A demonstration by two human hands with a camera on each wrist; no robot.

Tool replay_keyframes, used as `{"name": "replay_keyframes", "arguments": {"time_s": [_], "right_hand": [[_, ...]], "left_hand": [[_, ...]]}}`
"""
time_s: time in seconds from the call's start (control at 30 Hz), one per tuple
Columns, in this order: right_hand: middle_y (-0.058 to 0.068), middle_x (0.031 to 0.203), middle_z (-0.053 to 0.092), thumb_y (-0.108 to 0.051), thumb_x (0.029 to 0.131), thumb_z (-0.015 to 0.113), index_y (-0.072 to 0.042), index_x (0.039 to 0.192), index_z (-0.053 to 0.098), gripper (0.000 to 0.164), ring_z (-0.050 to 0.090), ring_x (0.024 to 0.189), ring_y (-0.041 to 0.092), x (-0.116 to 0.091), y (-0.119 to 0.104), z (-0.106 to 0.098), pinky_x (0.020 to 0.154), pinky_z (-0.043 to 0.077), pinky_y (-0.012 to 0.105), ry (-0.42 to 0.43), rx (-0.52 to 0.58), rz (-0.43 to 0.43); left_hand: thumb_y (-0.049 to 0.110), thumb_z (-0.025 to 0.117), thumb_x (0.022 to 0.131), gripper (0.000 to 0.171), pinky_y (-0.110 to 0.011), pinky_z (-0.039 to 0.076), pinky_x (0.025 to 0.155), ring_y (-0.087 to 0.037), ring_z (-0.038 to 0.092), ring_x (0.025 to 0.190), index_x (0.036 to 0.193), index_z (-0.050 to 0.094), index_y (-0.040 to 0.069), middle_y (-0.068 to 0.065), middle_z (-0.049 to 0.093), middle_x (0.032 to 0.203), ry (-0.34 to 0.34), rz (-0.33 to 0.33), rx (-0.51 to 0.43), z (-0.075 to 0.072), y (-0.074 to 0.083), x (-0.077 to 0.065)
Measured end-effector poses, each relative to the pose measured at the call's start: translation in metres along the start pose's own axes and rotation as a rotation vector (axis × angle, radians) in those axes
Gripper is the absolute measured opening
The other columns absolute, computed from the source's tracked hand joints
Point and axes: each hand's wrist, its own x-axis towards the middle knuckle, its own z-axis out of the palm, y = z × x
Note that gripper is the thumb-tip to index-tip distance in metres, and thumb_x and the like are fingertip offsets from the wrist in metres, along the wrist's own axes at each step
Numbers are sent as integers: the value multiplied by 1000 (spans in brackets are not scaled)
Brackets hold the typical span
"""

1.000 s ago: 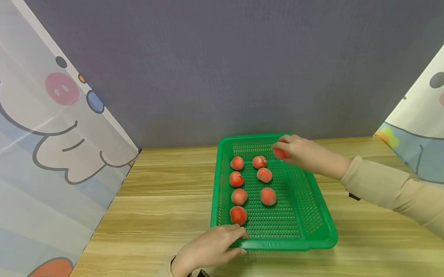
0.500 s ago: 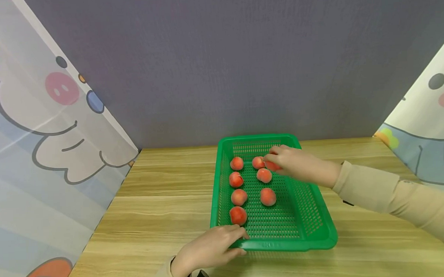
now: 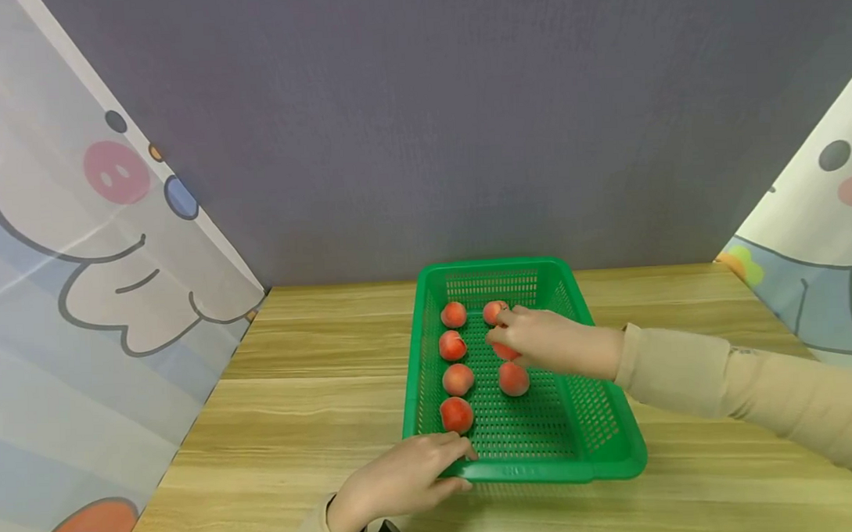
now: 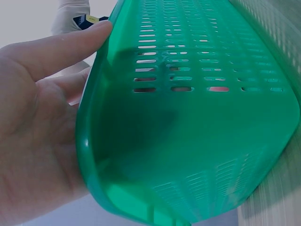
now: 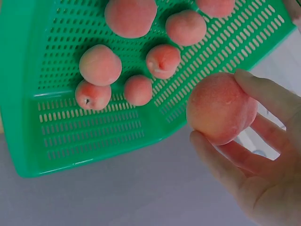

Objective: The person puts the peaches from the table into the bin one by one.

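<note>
A green plastic basket (image 3: 532,471) stands on the table with several red-orange peaches inside. One row of peaches, among them a peach (image 3: 458,380), runs along its left wall; a second row, with another peach (image 3: 514,379), lies near the middle. My left hand (image 3: 405,474) grips the near-left rim, thumb outside and fingers over the edge; the left wrist view shows the basket rim (image 4: 84,141) against that hand. Above the middle row, my right hand (image 3: 551,340) holds a peach (image 5: 221,108) between thumb and fingers. That hand hides part of the row in the head view.
The wooden table (image 3: 317,364) extends on both sides of the basket. A grey wall (image 3: 421,125) rises behind it, close to the basket's far edge. Cartoon-printed sheets (image 3: 115,253) flank the table left and right.
My right hand has moved left and nearer with its peach, from the basket's far right side to over the middle row. The left hand and the basket have stayed in place.
</note>
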Motion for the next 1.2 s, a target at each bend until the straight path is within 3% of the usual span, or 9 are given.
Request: {"name": "replay_keyframes", "arguments": {"time_s": [0.27, 0.37, 0.5, 0.63, 0.7, 0.83, 0.93, 1.07, 1.2], "right_hand": [[3, 76, 49, -3, 66, 75, -7, 86, 60, 25, 47, 66, 16, 6, -10, 3, 52, 40, 20, -72, 55, 8], [5, 79, 53, 0, 67, 73, -7, 91, 62, 27, 51, 72, 18, 9, -14, 5, 55, 43, 21, -118, 41, 20], [5, 83, 55, -4, 69, 73, -7, 92, 62, 26, 49, 77, 21, 11, -19, 10, 57, 45, 22, -162, 23, 19], [2, 78, 54, -11, 67, 76, -10, 89, 62, 26, 47, 72, 18, 14, -24, 16, 56, 43, 20, -199, 13, 16], [4, 83, 58, -12, 65, 78, -10, 90, 62, 29, 52, 77, 20, 15, -26, 18, 59, 46, 20, -211, 1, 15], [3, 79, 59, -10, 68, 75, -13, 83, 60, 21, 56, 72, 15, 17, -29, 22, 57, 45, 18, -230, 25, 23], [3, 80, 61, -9, 70, 74, -13, 86, 61, 21, 58, 72, 16, 16, -31, 27, 59, 46, 19, -234, 15, 8], [9, 91, 64, -9, 67, 76, -11, 96, 62, 32, 60, 85, 25, 16, -33, 32, 65, 50, 25, -243, -2, -8], [9, 94, 65, -9, 68, 75, -10, 97, 62, 32, 59, 93, 26, 16, -35, 36, 70, 50, 26, -261, 22, 9]], "left_hand": [[23, 60, 85, 20, -7, 39, 68, 1, 53, 81, 101, 55, 14, 7, 58, 92, 1, 1, 6, 0, 0, 0], [24, 60, 85, 20, -7, 38, 68, 2, 53, 80, 101, 55, 14, 7, 58, 91, 3, 2, 11, 0, 0, 0], [22, 61, 84, 20, -7, 38, 68, 1, 53, 80, 101, 56, 13, 7, 58, 92, 5, 2, 11, 0, 0, 0], [23, 60, 84, 20, -7, 38, 68, 1, 53, 81, 101, 55, 13, 7, 58, 92, 3, -1, 12, -1, 1, 0], [23, 60, 84, 19, -6, 38, 68, 1, 53, 80, 101, 55, 13, 7, 58, 92, 3, -2, 11, -1, 1, 0], [23, 60, 85, 19, -6, 38, 68, 1, 53, 80, 101, 56, 13, 7, 58, 92, 2, -1, 7, -1, 1, 0], [23, 60, 85, 19, -6, 38, 68, 1, 53, 81, 101, 56, 13, 6, 58, 92, 2, -2, 6, -1, 0, 0], [23, 60, 85, 19, -6, 38, 68, 1, 53, 81, 101, 56, 13, 7, 58, 92, -1, -5, 3, -1, 0, 0], [23, 60, 85, 19, -6, 38, 68, 1, 53, 81, 101, 56, 13, 7, 58, 91, -2, -5, 0, -1, 0, 0]]}}
